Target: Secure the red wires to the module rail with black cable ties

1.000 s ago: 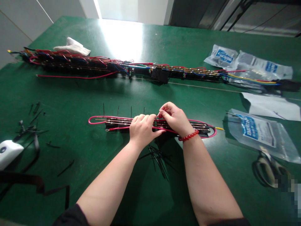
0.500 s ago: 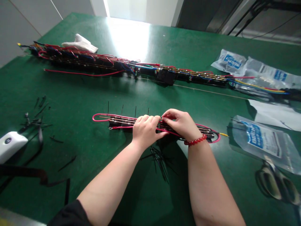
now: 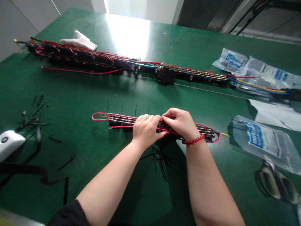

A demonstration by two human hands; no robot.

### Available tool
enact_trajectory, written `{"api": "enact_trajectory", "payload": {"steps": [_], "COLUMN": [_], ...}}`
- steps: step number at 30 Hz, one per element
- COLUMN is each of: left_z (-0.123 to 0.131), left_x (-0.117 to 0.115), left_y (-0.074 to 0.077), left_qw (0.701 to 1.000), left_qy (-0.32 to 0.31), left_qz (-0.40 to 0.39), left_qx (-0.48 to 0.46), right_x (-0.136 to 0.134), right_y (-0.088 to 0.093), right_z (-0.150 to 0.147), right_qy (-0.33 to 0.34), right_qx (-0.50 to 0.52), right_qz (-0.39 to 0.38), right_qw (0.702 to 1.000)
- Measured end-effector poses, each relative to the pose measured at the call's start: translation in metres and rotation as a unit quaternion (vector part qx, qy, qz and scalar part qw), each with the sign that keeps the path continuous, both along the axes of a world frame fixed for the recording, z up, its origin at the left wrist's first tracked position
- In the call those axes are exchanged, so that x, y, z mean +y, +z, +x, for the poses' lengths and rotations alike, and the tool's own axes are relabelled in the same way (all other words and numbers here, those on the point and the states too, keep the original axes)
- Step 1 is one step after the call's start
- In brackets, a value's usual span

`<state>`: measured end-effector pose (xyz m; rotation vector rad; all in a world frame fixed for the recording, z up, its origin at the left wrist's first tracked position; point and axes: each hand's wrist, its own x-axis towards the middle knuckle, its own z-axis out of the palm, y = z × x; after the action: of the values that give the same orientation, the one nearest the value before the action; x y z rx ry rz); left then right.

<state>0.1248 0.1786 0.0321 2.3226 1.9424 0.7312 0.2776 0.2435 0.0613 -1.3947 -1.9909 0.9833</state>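
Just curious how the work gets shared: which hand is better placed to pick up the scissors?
Probably the right hand: both it and the left hand are on the wire harness, but the scissors lie nearer the right.

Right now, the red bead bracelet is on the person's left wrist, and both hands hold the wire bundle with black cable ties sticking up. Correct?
No: the red bead bracelet is on the right wrist, not the left, as the head view shows. The left hand and right hand do hold the wire bundle with its black cable ties.
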Motion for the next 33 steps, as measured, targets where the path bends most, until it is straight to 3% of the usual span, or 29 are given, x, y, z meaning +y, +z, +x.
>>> {"api": "enact_trajectory", "payload": {"steps": [10, 23, 33], "left_z": [-0.001, -0.001, -0.002], "left_x": [0.000, 0.000, -0.001], "left_y": [-0.002, -0.003, -0.003], "left_qw": [1.000, 1.000, 1.000], "left_qy": [-0.010, -0.007, -0.017], "left_qz": [0.009, 0.010, 0.014], "left_qx": [0.012, 0.009, 0.017], "right_x": [0.003, 0.004, 0.005], "right_y": [-0.006, -0.007, -0.012], "right_z": [-0.005, -0.004, -0.004], "right_qy": [0.024, 0.025, 0.039], "right_qx": [0.040, 0.012, -0.034], "right_qz": [-0.047, -0.005, 0.072], "right_qw": [0.998, 1.000, 0.996]}}
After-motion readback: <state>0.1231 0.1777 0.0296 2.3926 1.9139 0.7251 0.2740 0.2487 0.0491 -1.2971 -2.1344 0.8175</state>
